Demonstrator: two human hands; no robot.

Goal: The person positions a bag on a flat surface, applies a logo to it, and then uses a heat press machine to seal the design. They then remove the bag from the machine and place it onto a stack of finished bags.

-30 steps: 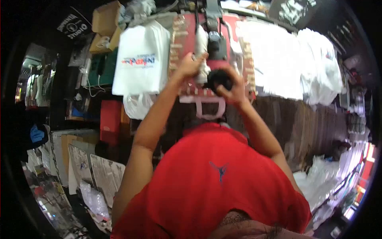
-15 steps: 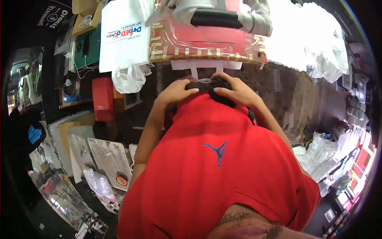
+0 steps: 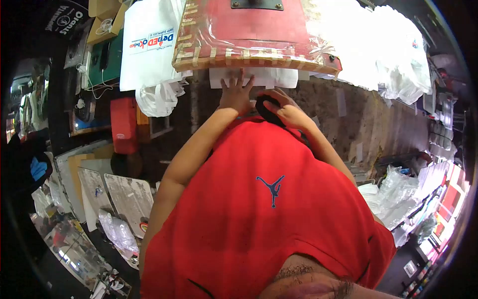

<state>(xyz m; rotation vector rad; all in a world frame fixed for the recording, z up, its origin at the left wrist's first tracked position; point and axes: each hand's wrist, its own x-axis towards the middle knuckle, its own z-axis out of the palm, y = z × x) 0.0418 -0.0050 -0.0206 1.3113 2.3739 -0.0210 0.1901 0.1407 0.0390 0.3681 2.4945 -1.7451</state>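
My left hand (image 3: 237, 94) lies with fingers spread on a white bag (image 3: 281, 78), whose far part disappears beneath a red screen frame (image 3: 259, 45). Beside it, my right hand (image 3: 291, 110) curls around a dark, rounded thing (image 3: 268, 108) whose kind I cannot make out. The frame is edged with strips of tan tape and covered by clear film. A black metal plate (image 3: 256, 4) is bolted to its top.
A pile of white printed bags (image 3: 149, 45) lies left of the frame, and more white bags (image 3: 401, 50) lie to the right. At left stand a red box (image 3: 123, 124) and several boards (image 3: 127, 194). Clear plastic wrap (image 3: 396, 187) sits at right.
My left hand has moved forward and spread onto the white bag; its handles no longer show. The black-handled white part above the frame has left the view.
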